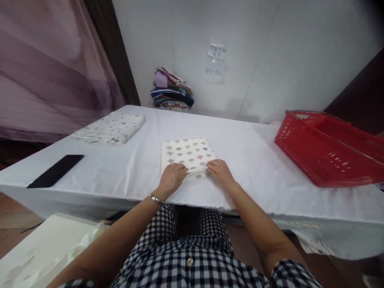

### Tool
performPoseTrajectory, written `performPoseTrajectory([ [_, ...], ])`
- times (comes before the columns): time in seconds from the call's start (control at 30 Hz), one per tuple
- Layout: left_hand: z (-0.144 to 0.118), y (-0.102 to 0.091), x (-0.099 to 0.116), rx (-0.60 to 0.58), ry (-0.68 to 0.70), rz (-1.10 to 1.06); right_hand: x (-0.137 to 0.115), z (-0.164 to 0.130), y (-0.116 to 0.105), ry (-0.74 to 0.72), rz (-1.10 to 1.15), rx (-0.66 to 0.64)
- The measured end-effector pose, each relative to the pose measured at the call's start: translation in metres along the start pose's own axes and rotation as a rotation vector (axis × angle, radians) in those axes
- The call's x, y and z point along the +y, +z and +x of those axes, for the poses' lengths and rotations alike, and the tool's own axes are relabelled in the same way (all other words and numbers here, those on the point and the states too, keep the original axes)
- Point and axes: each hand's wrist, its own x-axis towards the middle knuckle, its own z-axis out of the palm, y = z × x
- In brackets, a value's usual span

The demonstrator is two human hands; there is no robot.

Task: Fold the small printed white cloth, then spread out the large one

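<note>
Over at the far left, a black phone (pixel 55 171) lies near the tabletop (pixel 258 160) edge, with a folded patterned cloth (pixel 111 127) behind it. Centrally, a folded mushroom-print cloth (pixel 187 154) sits close to the near edge. The left hand (pixel 171 179) and right hand (pixel 220 172) rest with fingers curled on its near edge, apparently pinching the layers to keep them squared. Bare white tabletop stretches either side. A red basket (pixel 327 154) stands well apart at the right.
</note>
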Motion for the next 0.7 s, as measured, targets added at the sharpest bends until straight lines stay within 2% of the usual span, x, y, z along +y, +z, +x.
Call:
performPoseTrajectory([
  [0.17,0.003,-0.002,-0.003,0.03,0.03,0.029,0.024,-0.017,-0.016,-0.003,-0.093,0.069],
  [0.27,0.006,-0.004,-0.003,0.072,0.029,0.072,0.022,-0.02,-0.018,-0.007,-0.167,0.093],
  [0.4,0.002,0.001,-0.002,0.126,0.067,0.088,0.015,-0.017,-0.014,0.057,-0.226,0.138],
  [0.57,-0.002,0.005,-0.001,0.121,0.102,0.098,0.017,-0.017,-0.012,0.063,-0.217,0.09],
  [0.7,0.0,0.004,-0.001,0.142,0.068,0.171,0.018,-0.019,-0.011,0.115,-0.221,0.097],
])
